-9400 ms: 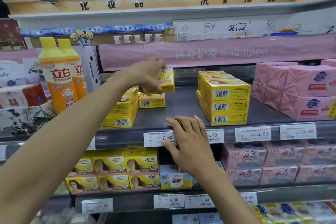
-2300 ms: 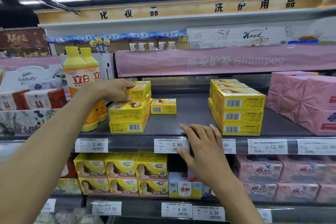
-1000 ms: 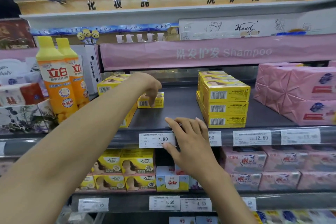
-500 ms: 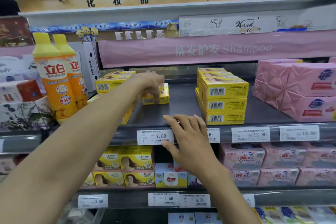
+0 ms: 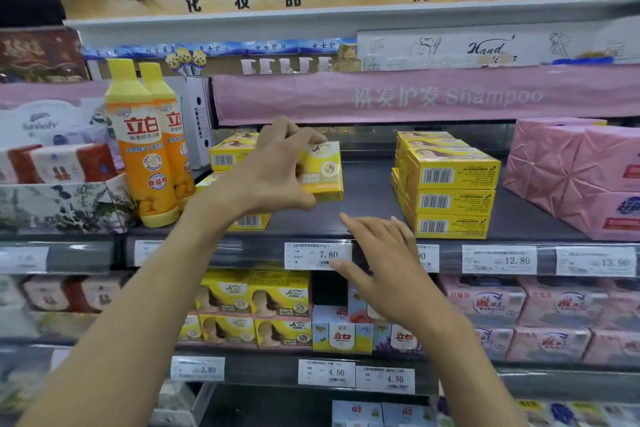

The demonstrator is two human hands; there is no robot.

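Yellow soap box (image 5: 322, 170) was held above the 7.80 price tag (image 5: 318, 255), clear of the shelf (image 5: 363, 208). The left hand (image 5: 273, 173) grasped it, fingers over its top and thumb beneath, while the right hand (image 5: 384, 267) lay released, fingers straight, just right of the tag. It would best be kept level and set down flush against its neighbours. One box was in hand, three stacked boxes (image 5: 450, 198) faced front up-right of the tag, and two dish-liquid bottles (image 5: 145, 142) stood up-left.

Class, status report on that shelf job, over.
Left grip pinches yellow box, held above shelf. Right grip flat on shelf edge beside 7.80 tag. Nothing between box and shelf.
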